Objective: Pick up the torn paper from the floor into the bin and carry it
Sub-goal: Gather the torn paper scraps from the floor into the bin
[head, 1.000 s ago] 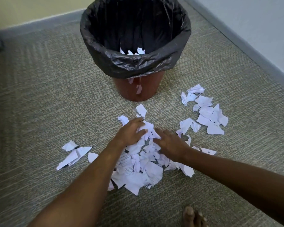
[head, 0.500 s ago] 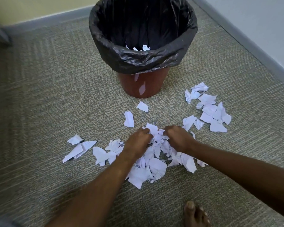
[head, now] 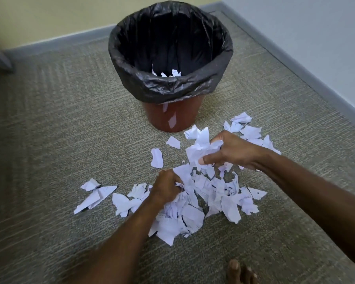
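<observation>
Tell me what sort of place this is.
Probably the corner of an indoor room, perhaps an office or a home. A woven grey-green carpet covers the floor, a grey skirting board runs along the walls, and a lined bin stands by scattered torn paper.

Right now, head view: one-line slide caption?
Right hand holds a handful of torn paper; left hand grips scraps from the floor pile, in front of the black-lined bin.

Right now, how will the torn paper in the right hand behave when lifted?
Likely light and floppy: the torn paper crumples in the right hand. Pieces poke out of the grip, so some may fall short of the bin.
</observation>
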The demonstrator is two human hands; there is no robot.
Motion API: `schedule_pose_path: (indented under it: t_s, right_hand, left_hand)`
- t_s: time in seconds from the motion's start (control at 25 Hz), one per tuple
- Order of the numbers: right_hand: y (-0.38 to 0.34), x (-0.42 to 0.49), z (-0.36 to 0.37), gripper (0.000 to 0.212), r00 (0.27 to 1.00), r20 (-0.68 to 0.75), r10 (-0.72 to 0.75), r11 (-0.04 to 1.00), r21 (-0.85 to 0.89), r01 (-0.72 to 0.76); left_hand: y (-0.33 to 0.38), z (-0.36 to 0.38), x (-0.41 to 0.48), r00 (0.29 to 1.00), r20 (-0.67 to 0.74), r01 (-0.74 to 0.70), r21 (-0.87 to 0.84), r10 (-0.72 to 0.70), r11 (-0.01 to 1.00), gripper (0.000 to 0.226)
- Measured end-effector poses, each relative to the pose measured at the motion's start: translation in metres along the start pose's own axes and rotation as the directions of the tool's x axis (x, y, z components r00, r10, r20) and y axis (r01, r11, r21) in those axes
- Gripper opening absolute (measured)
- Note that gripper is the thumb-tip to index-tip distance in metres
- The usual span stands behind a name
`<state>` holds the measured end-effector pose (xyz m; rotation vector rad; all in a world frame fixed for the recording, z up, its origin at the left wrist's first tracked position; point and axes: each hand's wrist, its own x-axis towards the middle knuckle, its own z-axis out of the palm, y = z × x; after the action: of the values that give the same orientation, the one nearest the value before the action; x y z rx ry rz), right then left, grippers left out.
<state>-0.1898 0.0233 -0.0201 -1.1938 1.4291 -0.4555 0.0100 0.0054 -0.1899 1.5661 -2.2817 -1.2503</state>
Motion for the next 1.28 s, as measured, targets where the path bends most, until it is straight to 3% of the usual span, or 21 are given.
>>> schedule_pose_path:
  t_s: [0.08,0.12,0.16,0.24,0.36,0.44,0.52,0.72,0.88,1.0,1.12,1.28]
  right_hand:
    - [-0.031,-0.011,-0.007,0.027,0.996,0.036,-0.087,0.994,0.063,0.084]
    - [-0.046,-0.017,-0.009,0.02,0.989,0.023,-0.147,0.982,0.121,0.144]
    - [-0.06,-0.022,-0.01,0.009,0.975,-0.016,-0.22,0.955,0.202,0.219]
    - [-0.085,-0.021,-0.014,0.021,0.941,-0.153,-0.301,0.873,0.352,0.337]
    - [-0.118,0.0,-0.028,0.034,0.891,-0.332,-0.31,0.79,0.432,0.436]
    - [-0.133,0.028,-0.043,0.027,0.871,-0.42,-0.256,0.777,0.447,0.444]
    - [-0.144,0.056,-0.055,0.022,0.89,-0.422,-0.174,0.82,0.438,0.368]
    - [-0.158,0.081,-0.065,0.045,0.948,-0.318,-0.026,0.936,0.325,0.135]
    - [-0.155,0.06,-0.065,0.014,0.885,-0.438,-0.157,0.891,0.323,0.318]
    - [-0.147,0.03,-0.066,0.009,0.809,-0.524,-0.266,0.863,0.245,0.442]
    - [-0.132,0.001,-0.07,0.012,0.835,-0.439,-0.33,0.862,0.221,0.457]
    - [-0.098,-0.013,-0.07,0.021,0.957,-0.126,-0.261,0.956,0.104,0.275]
  left_hand:
    - [0.003,0.0,-0.003,1.0,0.007,0.005,0.022,-0.006,1.0,0.014]
    - [0.007,-0.002,-0.004,1.0,0.013,0.01,0.029,-0.01,1.0,0.014]
    - [0.011,-0.003,-0.004,1.0,0.018,0.013,0.028,-0.014,1.0,0.014]
    - [0.019,-0.007,-0.003,1.0,0.019,0.009,-0.011,-0.009,1.0,0.014]
    - [0.029,-0.017,-0.003,1.0,0.025,-0.004,-0.056,0.006,0.998,0.014]
    - [0.033,-0.026,-0.005,0.999,0.03,-0.01,-0.074,0.012,0.997,0.016]
    - [0.036,-0.038,-0.006,0.999,0.032,-0.031,-0.08,0.034,0.996,0.017]
    - [0.057,-0.08,-0.013,0.994,0.007,-0.108,-0.127,0.11,0.986,0.019]
    - [0.095,-0.131,-0.023,0.99,-0.068,-0.141,-0.319,0.126,0.937,0.016]
    - [0.13,-0.177,-0.032,0.982,-0.139,-0.178,-0.435,0.13,0.883,0.013]
    - [0.157,-0.225,-0.031,0.961,-0.229,-0.258,-0.541,0.155,0.801,0.012]
    - [0.175,-0.282,0.01,0.918,-0.395,-0.279,-0.575,0.037,0.769,0.01]
